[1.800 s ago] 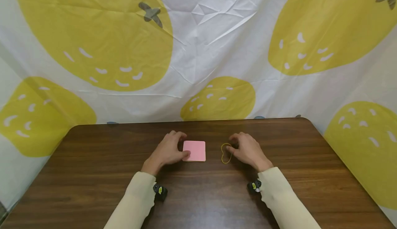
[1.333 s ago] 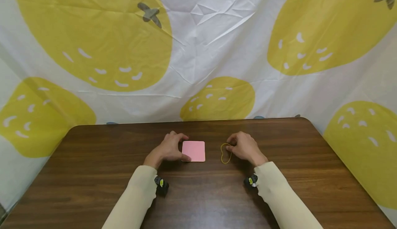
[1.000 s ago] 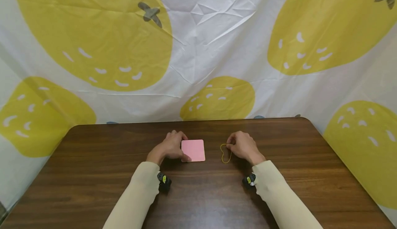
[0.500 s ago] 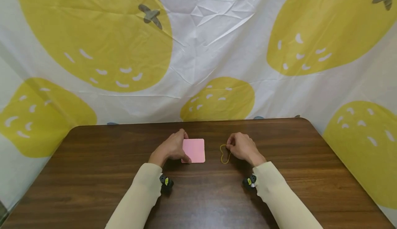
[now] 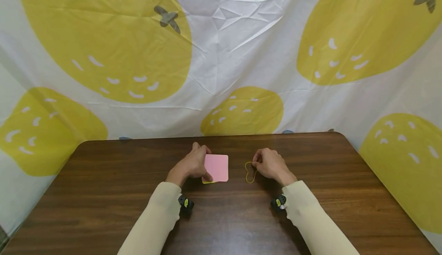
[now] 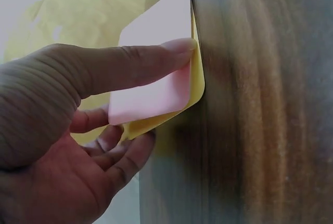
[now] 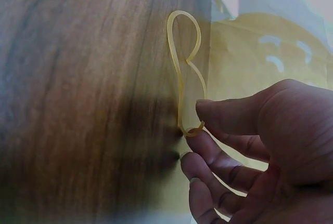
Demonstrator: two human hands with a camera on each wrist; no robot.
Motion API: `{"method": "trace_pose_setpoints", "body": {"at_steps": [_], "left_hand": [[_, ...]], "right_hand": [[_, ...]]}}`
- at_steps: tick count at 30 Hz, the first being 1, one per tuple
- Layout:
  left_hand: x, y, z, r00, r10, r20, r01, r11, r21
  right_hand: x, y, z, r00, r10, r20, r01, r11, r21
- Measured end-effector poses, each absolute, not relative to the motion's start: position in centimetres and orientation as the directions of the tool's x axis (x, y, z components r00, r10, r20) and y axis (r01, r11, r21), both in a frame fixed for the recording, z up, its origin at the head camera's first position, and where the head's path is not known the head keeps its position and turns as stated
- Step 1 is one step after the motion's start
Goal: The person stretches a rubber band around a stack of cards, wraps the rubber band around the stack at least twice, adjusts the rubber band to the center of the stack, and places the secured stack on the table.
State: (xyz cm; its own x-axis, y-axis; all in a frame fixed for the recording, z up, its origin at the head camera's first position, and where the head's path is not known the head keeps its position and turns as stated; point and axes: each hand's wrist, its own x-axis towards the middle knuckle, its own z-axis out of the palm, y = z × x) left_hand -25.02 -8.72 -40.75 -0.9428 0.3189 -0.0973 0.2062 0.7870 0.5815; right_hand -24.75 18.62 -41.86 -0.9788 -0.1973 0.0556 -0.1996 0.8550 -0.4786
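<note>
Right now, the left hand (image 5: 189, 166) grips a pink square card (image 5: 218, 166) between thumb and fingers, the thumb lapping over its near edge. Beneath it, a yellow square card (image 6: 197, 84) peeks out at the near left corner; the left wrist view shows a narrow gap between the 2 cards' edges. Across a strip of brown wood, the right hand (image 5: 272, 166) pinches a yellow rubber band (image 7: 180, 93) with thumb and index finger, its loop reaching toward the pink square card but apart from it. Cards and band are midway between the side edges of the wooden table (image 5: 221, 224), nearer its far edge, where white fabric (image 5: 238, 59) printed with yellow fruit shapes hangs. Wood stretches broadly to either side and toward the person.
</note>
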Motion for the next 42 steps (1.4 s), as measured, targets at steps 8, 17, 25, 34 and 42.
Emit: {"method": "trace_pose_setpoints", "body": {"at_steps": [8,17,25,34,42], "left_hand": [[-24.0,-8.5,-40.6,-0.933,0.350,0.087,0.331,0.733,0.594],[-22.6,-8.6,-40.8,-0.874,0.342,0.345,0.484,0.677,0.554],[-21.8,-9.2,-41.2,-0.905,0.310,0.290,0.413,0.801,0.434],[-21.7,-9.7,-41.1,-0.895,0.365,0.258,0.444,0.794,0.415],[-21.8,-9.3,-41.3,-0.879,0.387,0.279,0.475,0.764,0.437]], "right_hand": [[-24.5,18.7,-41.7,-0.980,-0.195,0.051,-0.192,0.831,-0.522],[-24.4,18.8,-41.3,-0.977,-0.209,0.043,-0.201,0.832,-0.517],[-24.3,18.7,-41.3,-0.972,-0.230,0.044,-0.221,0.838,-0.499],[-24.0,19.0,-41.0,-0.969,-0.249,0.013,-0.220,0.829,-0.514],[-23.9,19.1,-40.6,-0.968,-0.252,0.001,-0.213,0.816,-0.537]]}}
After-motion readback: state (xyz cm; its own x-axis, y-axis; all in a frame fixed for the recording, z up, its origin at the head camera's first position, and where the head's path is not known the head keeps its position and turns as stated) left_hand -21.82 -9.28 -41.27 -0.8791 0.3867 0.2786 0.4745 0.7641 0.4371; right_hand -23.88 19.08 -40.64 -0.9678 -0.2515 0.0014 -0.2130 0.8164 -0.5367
